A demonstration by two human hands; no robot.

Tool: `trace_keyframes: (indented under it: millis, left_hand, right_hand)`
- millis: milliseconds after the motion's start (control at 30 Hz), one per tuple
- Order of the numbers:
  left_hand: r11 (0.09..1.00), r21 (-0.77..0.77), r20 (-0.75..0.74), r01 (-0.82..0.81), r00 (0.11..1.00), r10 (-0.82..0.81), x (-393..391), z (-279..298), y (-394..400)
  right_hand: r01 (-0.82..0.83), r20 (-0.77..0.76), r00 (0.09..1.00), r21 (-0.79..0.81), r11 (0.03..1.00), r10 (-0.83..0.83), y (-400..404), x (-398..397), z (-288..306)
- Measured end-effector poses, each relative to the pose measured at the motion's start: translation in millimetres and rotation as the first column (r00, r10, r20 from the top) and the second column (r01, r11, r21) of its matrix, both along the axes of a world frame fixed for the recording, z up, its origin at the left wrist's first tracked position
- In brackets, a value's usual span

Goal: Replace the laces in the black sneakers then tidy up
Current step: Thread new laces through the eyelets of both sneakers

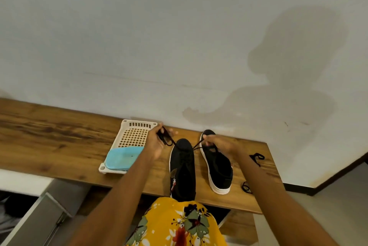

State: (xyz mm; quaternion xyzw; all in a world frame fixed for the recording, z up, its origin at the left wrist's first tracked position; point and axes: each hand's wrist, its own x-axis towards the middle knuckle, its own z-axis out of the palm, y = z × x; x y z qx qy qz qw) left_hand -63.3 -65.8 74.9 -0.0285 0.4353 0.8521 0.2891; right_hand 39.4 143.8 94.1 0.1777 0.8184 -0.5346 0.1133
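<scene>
Left hand [157, 142] gripping a bunched black lace [166, 139], right hand [218, 143] pinching its other end, both pulling above the near sneaker [183, 168], second sneaker [217, 168] lying just beside it, white basket [127, 136] sitting on its other side

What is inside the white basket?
A light blue thing lies in the near end of the white basket. Whatever sits under it is covered.

We see two sneakers [182, 168] [217, 166] side by side on the table [49, 138]; a basket [131, 136] lies to their left, holding a pad [122, 158]; loose laces [256, 158] lie right.
</scene>
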Motion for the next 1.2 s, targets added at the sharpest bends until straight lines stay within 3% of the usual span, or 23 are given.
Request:
trace_keyframes:
  millis: [33, 67, 133, 167, 200, 267, 333, 400, 433, 467, 533, 567, 633, 700, 800, 900, 933, 1000, 1100, 1167, 1200]
  left_hand:
    - [0.996, 0.062, 0.078, -0.059, 0.995, 0.054, 6, -2, 8]
    - [0.996, 0.029, 0.086, -0.087, 0.993, 0.084, 10, -6, 15]
    - [0.956, -0.287, -0.145, -0.064, 0.989, 0.023, 12, -16, 22]
    - [0.868, -0.493, -0.310, -0.067, 0.945, -0.103, 12, -20, 24]
    - [0.737, -0.669, -0.435, -0.100, 0.856, -0.278, 10, -25, 23]
    - [0.471, -0.863, -0.480, -0.182, 0.586, -0.652, 8, -28, 21]
    - [0.272, -0.915, -0.365, -0.296, 0.329, -0.871, 8, -30, 19]
    - [0.187, -0.923, -0.287, -0.335, 0.278, -0.917, 8, -34, 15]
    - [0.152, -0.924, -0.256, -0.352, 0.271, -0.928, 7, -38, 12]
    - [0.117, -0.921, -0.223, -0.371, 0.255, -0.941, 8, -42, 10]
    - [0.066, -0.920, -0.167, -0.386, 0.233, -0.958, 10, -48, 7]
    - [0.058, -0.924, -0.156, -0.378, 0.234, -0.960, 11, -48, 7]
    - [0.080, -0.932, -0.181, -0.353, 0.264, -0.947, 11, -48, 7]
    - [0.124, -0.938, -0.233, -0.324, 0.323, -0.917, 10, -48, 7]
    - [0.108, -0.937, -0.226, -0.333, 0.342, -0.912, 11, -49, 6]
    - [0.102, -0.938, -0.236, -0.332, 0.392, -0.889, 13, -53, 7]
    - [0.134, -0.946, -0.258, -0.296, 0.435, -0.863, 12, -57, 7]
    - [0.253, -0.954, -0.298, -0.159, 0.572, -0.764, 11, -62, 6]
    - [0.385, -0.922, -0.258, -0.032, 0.792, -0.554, 13, -58, 8]
    - [0.309, -0.951, -0.182, -0.019, 0.844, -0.506, 15, -57, 10]
    - [0.190, -0.981, -0.143, -0.042, 0.819, -0.556, 18, -55, 11]
  right_hand:
    - [0.153, -0.098, 0.979, -0.212, 0.965, -0.177, -6, -1, -7]
    - [0.272, -0.137, 0.923, -0.429, 0.861, -0.359, -13, -2, -13]
    - [0.381, -0.044, 0.783, -0.754, 0.535, -0.620, -26, -5, -20]
    - [0.417, 0.022, 0.731, -0.805, 0.421, -0.682, -33, -7, -23]
    - [0.478, 0.067, 0.698, -0.785, 0.394, -0.713, -36, -10, -27]
    - [0.597, 0.034, 0.700, -0.577, 0.558, -0.714, -38, -13, -36]
    - [0.616, -0.054, 0.749, -0.310, 0.724, -0.660, -33, -15, -43]
    - [0.501, -0.185, 0.851, 0.006, 0.865, -0.491, -23, -11, -46]
    - [0.359, -0.210, 0.925, 0.211, 0.909, -0.317, -19, -9, -48]
    - [0.180, -0.171, 0.978, 0.393, 0.902, -0.121, -17, -7, -48]
    - [-0.163, 0.022, 0.982, 0.614, 0.773, 0.189, -20, -5, -51]
    - [-0.282, 0.114, 0.953, 0.672, 0.684, 0.281, -23, -4, -53]
    - [-0.352, 0.182, 0.926, 0.731, 0.584, 0.331, -26, -4, -54]
    - [-0.316, 0.147, 0.938, 0.732, 0.604, 0.314, -24, -2, -53]
    - [-0.303, 0.148, 0.947, 0.709, 0.636, 0.286, -24, 2, -54]
    - [-0.317, 0.195, 0.938, 0.815, 0.484, 0.286, -32, 0, -56]
    - [-0.333, 0.227, 0.934, 0.832, 0.444, 0.275, -33, -2, -57]
    - [-0.323, 0.257, 0.946, 0.804, 0.499, 0.198, -32, -2, -54]
    - [-0.062, 0.088, 0.996, 0.804, 0.591, -0.015, -24, -1, -47]
    - [0.170, -0.100, 0.982, 0.836, 0.523, -0.159, -23, 3, -41]
    - [0.192, -0.111, 0.977, 0.834, 0.517, -0.185, -24, 5, -40]
